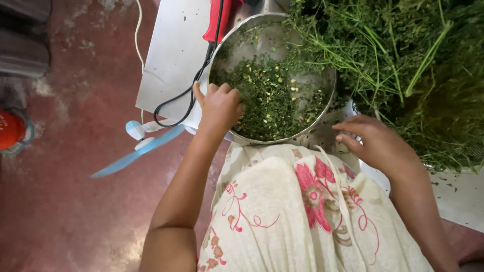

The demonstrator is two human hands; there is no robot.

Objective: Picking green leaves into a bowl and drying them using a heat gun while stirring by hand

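Leaves [275, 98] fill steel bowl [302, 35]; left hand [220, 107] clenched on them, right hand [375, 141] loose beside stalks [403, 60].

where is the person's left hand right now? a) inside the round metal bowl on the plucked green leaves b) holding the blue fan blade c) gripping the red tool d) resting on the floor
a: the left hand reaches over the rim of the metal bowl and sits curled on the plucked leaves, while the right hand rests outside the bowl by the pile of leafy stems.
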